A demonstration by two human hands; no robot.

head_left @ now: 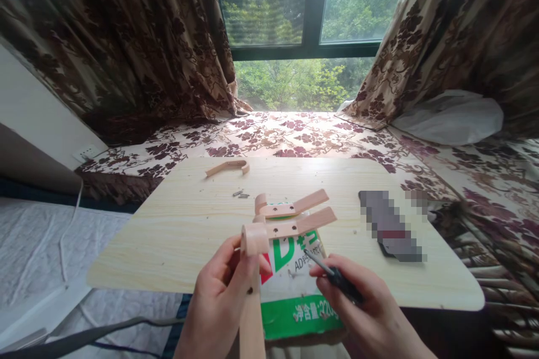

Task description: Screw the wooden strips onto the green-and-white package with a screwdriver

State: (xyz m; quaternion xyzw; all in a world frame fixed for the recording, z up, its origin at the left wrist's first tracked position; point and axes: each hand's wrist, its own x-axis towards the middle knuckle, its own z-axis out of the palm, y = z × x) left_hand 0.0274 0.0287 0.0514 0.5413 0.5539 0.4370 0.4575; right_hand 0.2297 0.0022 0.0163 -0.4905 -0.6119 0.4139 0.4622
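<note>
My left hand is closed around a pale wooden hook, its curled end up and its straight strip pointing toward me; a dark hole or screw shows in it. In my right hand is a screwdriver, gripped by its dark handle. Its metal shaft points up and left, over a printed white and green carton piece. Across the far part of this carton lie two more wooden hooks, a nearer hook and a farther hook, each with two dark holes or screws.
Another wooden hook lies at the back of the light wooden table, with several small metal screws nearby. A pixelated dark object is at the right. Behind are a floral-covered ledge, curtains, a window and a white plastic bag.
</note>
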